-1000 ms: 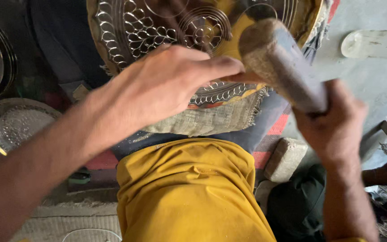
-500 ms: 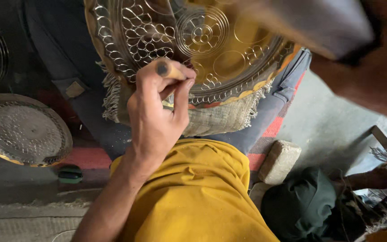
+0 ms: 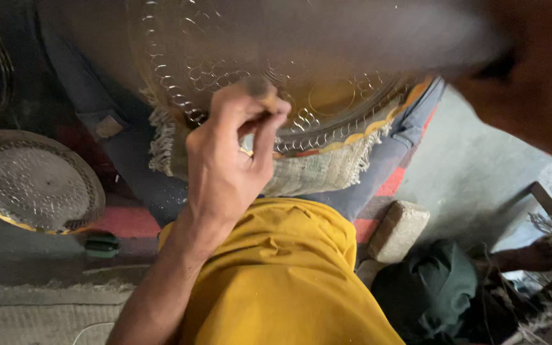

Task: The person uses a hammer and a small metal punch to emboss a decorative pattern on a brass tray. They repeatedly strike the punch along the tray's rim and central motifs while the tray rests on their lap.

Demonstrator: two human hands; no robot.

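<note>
We recorded the left hand [image 3: 228, 160] closed in a pinch around a short, slim punch tool [image 3: 264, 97], its tip set against the large round brass tray with punched circle patterns [image 3: 327, 96]. The tray lay across the lap on a frayed beige woven cloth [image 3: 317, 174], tilted toward the camera, its scalloped rim just past the fingers. The right hand [image 3: 531, 89] sat at the upper right, very close to the lens and heavily blurred; we could not tell its grip or what it held. A broad blurred shape stretched from it across the top of the frame. Below the left wrist we noted a mustard-yellow garment [image 3: 276, 281]. To the left, well apart, a smaller round silver-toned perforated plate [image 3: 30, 182] rested on the floor. To the right lay a pale rectangular stone block [image 3: 398, 230] beside a dark green bundle of cloth [image 3: 436, 287].
</note>
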